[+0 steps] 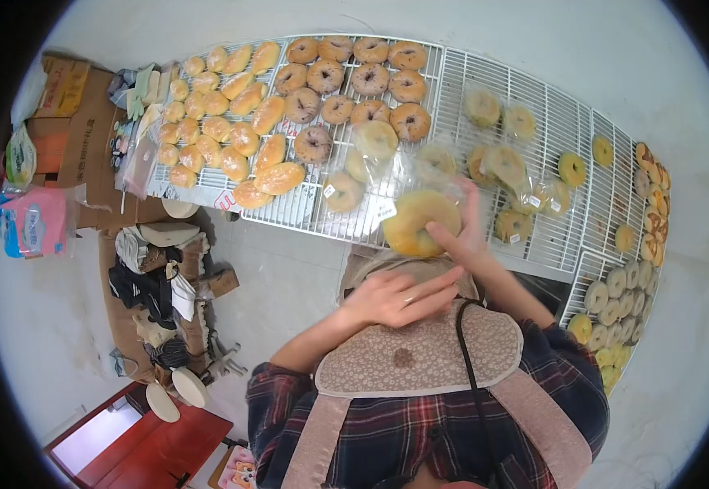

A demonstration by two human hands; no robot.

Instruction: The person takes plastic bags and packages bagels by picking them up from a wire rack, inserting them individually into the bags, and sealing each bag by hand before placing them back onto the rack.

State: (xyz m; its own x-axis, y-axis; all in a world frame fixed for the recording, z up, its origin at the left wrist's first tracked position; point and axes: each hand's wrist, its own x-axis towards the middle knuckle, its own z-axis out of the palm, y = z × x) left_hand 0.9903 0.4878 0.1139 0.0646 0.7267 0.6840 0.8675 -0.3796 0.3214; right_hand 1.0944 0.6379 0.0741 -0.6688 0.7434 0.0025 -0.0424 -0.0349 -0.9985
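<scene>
The bagel (421,224), in clear film with a white label (385,211), is held just off the rack's near edge, between the rack (570,122) and the apron (420,346). The right hand (462,236) has it in a closed grip, the thumb pressed on its face near the hole and the fingers around toward the far side. The left hand (399,297) is loosely open, its fingers stretched toward the bagel from the apron side; nothing shows in it, and whether it touches the film cannot be told.

A light, flat thumb should be enough, since a hard pinch could dent the soft crumb. The left fingers would do best on loose film, drawing it smooth without dragging on the label. Keeping the bagel level and low, with the left hand beneath it, guards against a slip over the rack's near edge.

That edge runs close beside the hands, with bagged bagels (342,192) just inside it, so a low sweep toward the rack could catch their film. Glazed buns (278,178) crowd the rack's left end; dark bagels (325,76) fill rows toward its far edge, beside the wall (501,28). The widest stretch of visible wire lies toward the rack's right half, and floor (277,277) shows before its left half, giving the left elbow more room.
</scene>
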